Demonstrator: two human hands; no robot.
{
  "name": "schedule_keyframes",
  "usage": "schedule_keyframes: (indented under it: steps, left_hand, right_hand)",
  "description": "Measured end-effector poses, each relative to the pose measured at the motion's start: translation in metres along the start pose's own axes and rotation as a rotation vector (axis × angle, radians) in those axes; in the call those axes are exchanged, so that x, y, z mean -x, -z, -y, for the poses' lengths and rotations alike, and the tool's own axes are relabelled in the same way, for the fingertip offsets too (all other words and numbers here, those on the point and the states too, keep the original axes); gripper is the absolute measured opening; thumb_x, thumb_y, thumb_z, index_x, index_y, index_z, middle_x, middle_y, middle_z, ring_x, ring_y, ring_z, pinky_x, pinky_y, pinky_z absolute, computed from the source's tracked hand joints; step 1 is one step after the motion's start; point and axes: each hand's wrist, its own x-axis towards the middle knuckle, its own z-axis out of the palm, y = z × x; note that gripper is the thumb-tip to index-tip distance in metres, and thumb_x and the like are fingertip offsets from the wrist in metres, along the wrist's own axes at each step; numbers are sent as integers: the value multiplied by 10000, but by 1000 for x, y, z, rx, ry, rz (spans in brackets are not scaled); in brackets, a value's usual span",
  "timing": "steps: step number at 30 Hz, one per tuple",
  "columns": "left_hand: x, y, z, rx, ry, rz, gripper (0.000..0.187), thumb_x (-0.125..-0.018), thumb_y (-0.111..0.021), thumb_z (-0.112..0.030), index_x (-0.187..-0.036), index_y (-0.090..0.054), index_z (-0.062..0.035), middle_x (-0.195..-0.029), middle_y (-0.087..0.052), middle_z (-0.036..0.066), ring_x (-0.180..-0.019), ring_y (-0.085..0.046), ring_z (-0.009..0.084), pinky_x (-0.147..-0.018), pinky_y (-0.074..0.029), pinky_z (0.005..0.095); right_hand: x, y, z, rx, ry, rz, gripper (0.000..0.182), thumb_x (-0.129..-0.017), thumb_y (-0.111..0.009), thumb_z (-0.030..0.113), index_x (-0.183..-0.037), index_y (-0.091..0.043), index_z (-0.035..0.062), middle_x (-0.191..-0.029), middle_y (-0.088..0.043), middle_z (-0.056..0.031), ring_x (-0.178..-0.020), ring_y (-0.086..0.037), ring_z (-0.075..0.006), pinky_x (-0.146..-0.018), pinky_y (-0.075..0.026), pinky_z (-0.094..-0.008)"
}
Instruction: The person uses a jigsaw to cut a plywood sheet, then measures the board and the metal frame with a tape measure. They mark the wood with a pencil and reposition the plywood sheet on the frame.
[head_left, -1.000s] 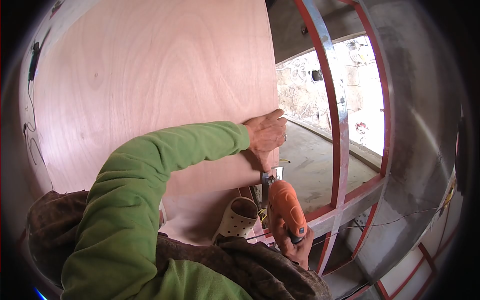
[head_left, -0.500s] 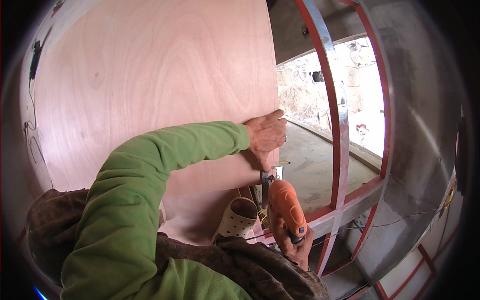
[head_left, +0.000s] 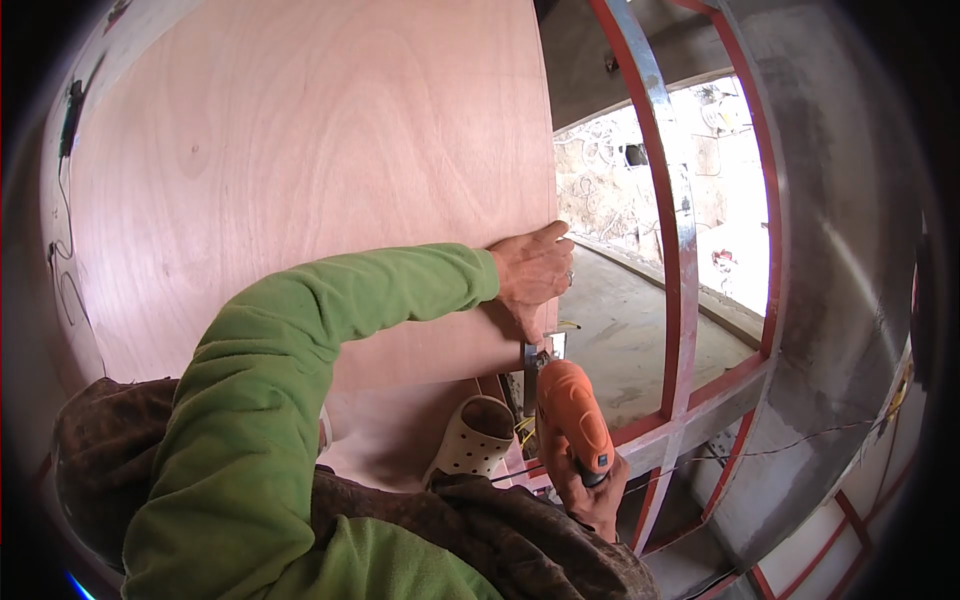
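My left hand (head_left: 535, 268), in a green sleeve with a ring on one finger, is closed over the right edge of a large plywood panel (head_left: 330, 150). One of its digits reaches down to a small metal plate (head_left: 531, 356) at the panel's lower corner. My right hand (head_left: 593, 497) grips an orange power drill (head_left: 573, 402) by the handle. The drill's nose points up at that corner, just below the left hand, and its tip is partly hidden among the metal pieces.
A red-edged metal frame (head_left: 678, 220) rises right of the panel, with a concrete surface (head_left: 845, 300) beyond it. A white perforated clog (head_left: 474, 440) is below the panel's corner. Thin wires (head_left: 780, 450) cross the lower right. A black cabled object (head_left: 70, 118) is at far left.
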Motion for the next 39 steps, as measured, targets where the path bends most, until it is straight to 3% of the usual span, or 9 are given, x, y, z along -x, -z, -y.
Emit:
schedule_keyframes:
  steps: [9,12,14,27,29,39]
  left_hand:
    - [2,12,0,-10,9,26,872,-600,-547,-857,-819,-737,-35,-867,-594,105,-995,-513,272,-1085,-269,495]
    - [3,17,-1,-21,10,52,864,-606,-547,-854,-820,-738,-39,-872,-597,105,-1001,-515,273,-1085,-263,501]
    - [5,21,-1,-36,7,21,857,-613,-547,-850,-818,-738,-40,-874,-599,107,-1003,-517,273,-1085,-259,504]
    - [2,8,2,-19,-12,4,843,-634,-543,-838,-825,-741,-41,-872,-610,107,-1000,-522,270,-1084,-255,500]
    - [1,4,2,-35,-13,30,832,-650,-532,-854,-845,-740,-73,-813,-632,76,-947,-548,233,-1011,-257,434]
    - [0,4,3,-31,-20,29,789,-668,-538,-824,-813,-738,-75,-791,-628,76,-928,-547,233,-989,-263,430]
  right_hand:
    - [0,-1,1,-11,-26,26,190,-829,-646,77,-978,-619,-38,-776,-639,-95,-713,-565,-143,-688,-481,-298]
    - [0,-5,5,-52,29,-67,198,-829,-647,78,-987,-620,-38,-777,-639,-94,-721,-565,-140,-696,-482,-299]
    - [-1,0,0,-18,-20,21,211,-827,-648,86,-994,-620,-40,-779,-638,-91,-728,-565,-138,-702,-482,-301]
    - [-6,0,6,-10,-7,29,175,-803,-631,73,-940,-620,-34,-760,-627,-77,-693,-549,-140,-669,-480,-302]
    - [-4,-1,5,-43,-31,21,174,-797,-632,67,-938,-620,-34,-764,-630,-71,-691,-551,-143,-669,-481,-301]
    - [-6,-1,9,-9,-11,13,182,-796,-622,48,-958,-624,-34,-787,-643,-77,-705,-560,-138,-677,-480,-294]
